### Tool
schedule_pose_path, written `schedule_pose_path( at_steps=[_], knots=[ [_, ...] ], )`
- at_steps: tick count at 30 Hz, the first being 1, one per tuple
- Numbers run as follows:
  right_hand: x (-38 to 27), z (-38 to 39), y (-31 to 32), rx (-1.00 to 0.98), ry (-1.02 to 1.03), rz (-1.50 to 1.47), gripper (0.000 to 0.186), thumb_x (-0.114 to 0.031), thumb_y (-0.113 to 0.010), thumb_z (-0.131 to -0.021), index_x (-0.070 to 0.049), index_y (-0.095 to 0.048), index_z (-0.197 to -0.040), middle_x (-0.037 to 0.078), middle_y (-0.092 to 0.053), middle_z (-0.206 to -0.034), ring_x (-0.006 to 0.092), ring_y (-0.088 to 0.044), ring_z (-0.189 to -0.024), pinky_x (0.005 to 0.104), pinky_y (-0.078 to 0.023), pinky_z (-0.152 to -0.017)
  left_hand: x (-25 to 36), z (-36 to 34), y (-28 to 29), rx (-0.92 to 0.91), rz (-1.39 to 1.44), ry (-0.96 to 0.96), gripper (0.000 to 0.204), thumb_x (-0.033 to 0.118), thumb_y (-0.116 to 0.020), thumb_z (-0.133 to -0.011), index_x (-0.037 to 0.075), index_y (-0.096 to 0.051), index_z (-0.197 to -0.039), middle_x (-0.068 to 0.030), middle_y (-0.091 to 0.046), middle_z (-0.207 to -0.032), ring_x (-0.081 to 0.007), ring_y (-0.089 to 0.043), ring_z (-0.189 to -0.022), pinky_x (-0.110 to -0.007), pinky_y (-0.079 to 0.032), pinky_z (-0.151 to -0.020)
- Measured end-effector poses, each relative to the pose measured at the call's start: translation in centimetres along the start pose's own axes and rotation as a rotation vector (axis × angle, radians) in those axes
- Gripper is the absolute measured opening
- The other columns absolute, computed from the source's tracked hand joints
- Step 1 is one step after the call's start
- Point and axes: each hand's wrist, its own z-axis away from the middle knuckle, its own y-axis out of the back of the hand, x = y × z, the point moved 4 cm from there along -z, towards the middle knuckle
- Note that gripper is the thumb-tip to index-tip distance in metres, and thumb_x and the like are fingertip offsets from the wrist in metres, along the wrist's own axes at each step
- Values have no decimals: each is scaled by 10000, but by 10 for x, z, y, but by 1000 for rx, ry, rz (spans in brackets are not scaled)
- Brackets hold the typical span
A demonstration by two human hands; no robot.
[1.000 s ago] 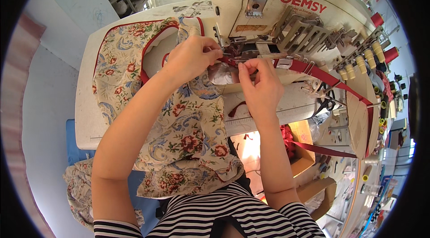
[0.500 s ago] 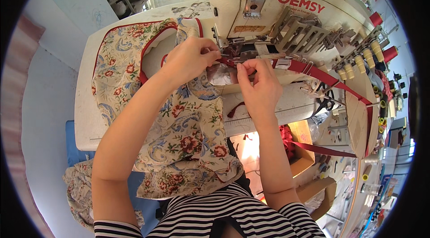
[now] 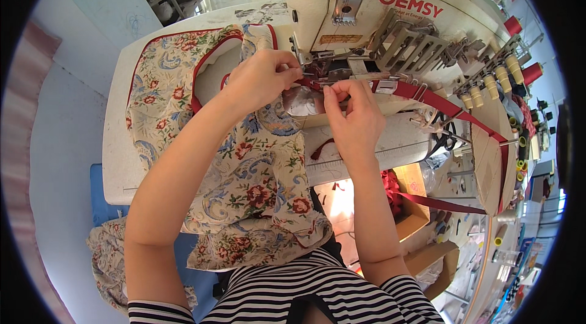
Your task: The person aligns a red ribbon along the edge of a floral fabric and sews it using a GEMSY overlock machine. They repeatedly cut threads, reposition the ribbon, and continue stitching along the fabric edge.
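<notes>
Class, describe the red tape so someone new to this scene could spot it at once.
Find the big cream sewing machine at the top. From beside the right hand, the red tape slants down to the right. Unlike the red spools nearby, it is flat and long.

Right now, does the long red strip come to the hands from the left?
No, the red strip stretches off to the right, beyond the right hand.
</notes>
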Motion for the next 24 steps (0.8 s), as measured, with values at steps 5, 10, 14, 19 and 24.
schedule_pose_path(
  at_steps=[5,10,14,19,24],
  knots=[
    [1,0,0,0,6,0,126,-129,-679,-765,-103,-558,-744,-20,-534,-696,129,-552,-574,276,-422,-492,-2,-1,-1,-1,16,-8,208,283,-594,-842,80,-640,-849,-22,-619,-674,-148,-567,-661,-303,-434,-626],
    [1,0,0,-2,3,1,123,-125,-679,-763,-103,-560,-744,-20,-535,-694,130,-550,-572,277,-422,-491,-3,0,-3,49,86,-64,392,315,-615,-871,-13,-546,-668,-41,-552,-602,-113,-452,-564,-296,-365,-524],
    [1,0,0,-2,12,8,121,-122,-679,-761,-101,-561,-744,-18,-533,-693,129,-549,-571,278,-424,-492,-4,1,-3,70,80,-68,396,325,-616,-869,-15,-550,-677,-45,-551,-602,-116,-456,-568,-299,-368,-531],
    [0,0,0,-5,5,-2,123,-119,-678,-760,-96,-559,-741,-15,-530,-691,129,-549,-568,275,-429,-497,-3,2,-2,50,57,-59,407,346,-613,-871,-13,-557,-689,-50,-552,-605,-123,-465,-574,-302,-376,-540],
    [-1,-1,1,-3,12,-1,123,-121,-678,-760,-98,-559,-740,-17,-530,-690,130,-548,-566,276,-426,-495,-2,3,-2,75,33,-55,409,352,-606,-876,-16,-560,-703,-53,-568,-619,-132,-489,-586,-305,-395,-564]
  ],
)
